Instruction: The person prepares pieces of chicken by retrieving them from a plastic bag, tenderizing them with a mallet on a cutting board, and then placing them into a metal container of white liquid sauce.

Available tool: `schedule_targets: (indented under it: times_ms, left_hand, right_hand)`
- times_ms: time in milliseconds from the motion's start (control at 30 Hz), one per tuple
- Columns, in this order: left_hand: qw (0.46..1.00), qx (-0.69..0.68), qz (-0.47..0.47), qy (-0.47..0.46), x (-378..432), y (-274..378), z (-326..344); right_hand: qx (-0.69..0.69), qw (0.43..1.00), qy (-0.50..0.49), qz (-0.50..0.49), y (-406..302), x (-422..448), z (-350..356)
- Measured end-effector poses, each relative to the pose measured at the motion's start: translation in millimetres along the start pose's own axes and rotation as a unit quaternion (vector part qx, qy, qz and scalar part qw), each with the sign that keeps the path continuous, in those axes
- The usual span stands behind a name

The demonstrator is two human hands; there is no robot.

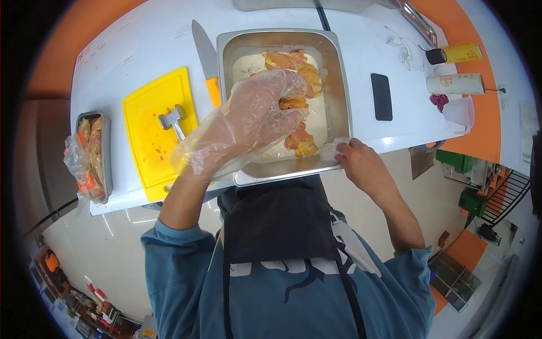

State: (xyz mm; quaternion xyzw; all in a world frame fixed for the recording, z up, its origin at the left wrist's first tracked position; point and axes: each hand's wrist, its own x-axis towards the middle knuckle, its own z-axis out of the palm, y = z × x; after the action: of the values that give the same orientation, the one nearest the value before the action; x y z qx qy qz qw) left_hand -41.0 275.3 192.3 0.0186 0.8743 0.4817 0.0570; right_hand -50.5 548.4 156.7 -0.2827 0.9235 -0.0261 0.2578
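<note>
A deep stainless steel pan stands before me, with creamy white liquid across its bottom. Yellow-marinated raw meat pieces lie in the liquid at the far side, and another meat piece lies nearer to me. My left hand, in a loose clear plastic glove, reaches over the pan; its thumb and fingers curl around a meat piece. At the pan's near right corner, my bare right hand pinches a crumpled translucent sheet against the rim. The left fingertips are partly hidden.
Left of the pan lie a knife and a yellow cutting board with a metal meat mallet. A narrow tray of bagged meat sits at the far left. Rightward are a black phone, rolls and a plastic jug.
</note>
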Motion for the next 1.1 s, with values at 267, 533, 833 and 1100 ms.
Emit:
schedule_targets:
  times_ms: [267, 533, 833, 1100]
  left_hand:
    - [0.999, 0.028, -0.012, 0.017, -6, -8, -17]
    - [0.987, -0.123, -0.084, 0.067, -35, -35, -41]
    - [0.976, -0.129, -0.029, 0.174, -56, -62, -64]
    - [0.978, -0.113, -0.036, 0.174, -69, -65, -69]
  right_hand:
    - [-0.046, 0.995, 0.083, -0.04, -1, 24, -13]
    - [0.05, 0.985, 0.16, -0.051, -17, -2, -65]
    - [0.088, 0.98, 0.147, -0.102, -31, 4, -25]
    - [0.09, 0.977, 0.175, -0.085, -39, 23, -37]
